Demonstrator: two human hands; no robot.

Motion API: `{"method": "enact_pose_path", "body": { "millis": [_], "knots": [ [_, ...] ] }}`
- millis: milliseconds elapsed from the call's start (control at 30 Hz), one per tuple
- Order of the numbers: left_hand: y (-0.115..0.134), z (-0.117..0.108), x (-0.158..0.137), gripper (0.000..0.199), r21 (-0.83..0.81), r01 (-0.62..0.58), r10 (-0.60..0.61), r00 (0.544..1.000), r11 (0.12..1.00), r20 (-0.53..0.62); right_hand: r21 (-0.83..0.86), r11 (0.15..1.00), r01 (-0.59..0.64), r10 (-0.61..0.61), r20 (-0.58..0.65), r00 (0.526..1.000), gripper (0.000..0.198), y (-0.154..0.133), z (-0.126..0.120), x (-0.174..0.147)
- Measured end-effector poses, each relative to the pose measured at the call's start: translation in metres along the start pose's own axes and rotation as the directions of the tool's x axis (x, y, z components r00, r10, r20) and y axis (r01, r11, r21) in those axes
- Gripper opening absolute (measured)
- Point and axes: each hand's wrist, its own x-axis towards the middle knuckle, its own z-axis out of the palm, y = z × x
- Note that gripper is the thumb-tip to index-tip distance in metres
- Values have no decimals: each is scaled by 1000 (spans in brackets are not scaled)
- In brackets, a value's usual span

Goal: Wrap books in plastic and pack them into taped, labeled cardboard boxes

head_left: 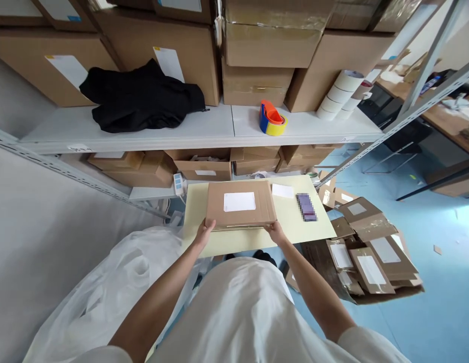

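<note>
A closed cardboard box (253, 182) with a white label (239, 201) on top lies on the pale yellow table (313, 222). My left hand (204, 232) grips its front left corner, thumb on the top face and fingers at the side. At the front right corner, my right hand (275, 232) holds the box too, its fingers partly hidden under the lower edge. A white paper slip (283, 190) lies right of the box. Farther right is a phone-shaped object (306, 207), blurred out by pixels.
A shelf (151, 138) behind the table bears cartons, a black garment (139, 98), a tape dispenser (272, 120) and white tape rolls (338, 96). White plastic sheeting (117, 282) heaps on the left. Flattened and small boxes (370, 252) fill a carton on the blue floor at right.
</note>
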Motion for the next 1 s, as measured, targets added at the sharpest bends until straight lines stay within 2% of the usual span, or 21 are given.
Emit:
{"method": "enact_pose_path", "body": {
  "millis": [133, 233, 333, 400, 533, 700, 867, 1000],
  "knots": [
    [17, -6, -2, 59, 40, -142, 142, 990, 989, -17, 129, 992, 15, -10, -35, 999, 55, -17, -33, 8],
    [34, -5, -7, 53, 179, -171, 189, 978, 969, -92, 188, 980, 65, -46, -105, 993, 61, -27, -66, 9],
    [50, 3, -9, 42, 338, -158, 222, 962, 928, -160, 93, 992, 87, -73, -140, 987, 69, -41, -89, 13],
    [58, 8, -9, 41, 388, -131, 208, 964, 912, -163, -16, 999, 42, -44, -174, 984, 75, -49, -96, 17],
    [66, 14, -2, 46, 450, -65, 139, 981, 891, -133, -177, 983, -54, 19, -189, 982, 84, -59, -96, 25],
    [67, 19, 13, 57, 489, 33, 57, 984, 872, -168, -330, 941, -71, 60, -44, 997, 86, -55, -81, 30],
    [59, 21, 24, 54, 503, 92, 19, 977, 859, -210, -432, 902, -11, 50, 80, 996, 85, -43, -65, 36],
    [55, 18, 30, 56, 526, 131, -2, 971, 840, -239, -443, 896, 28, 29, 122, 992, 87, -49, -59, 48]
  ]
}}
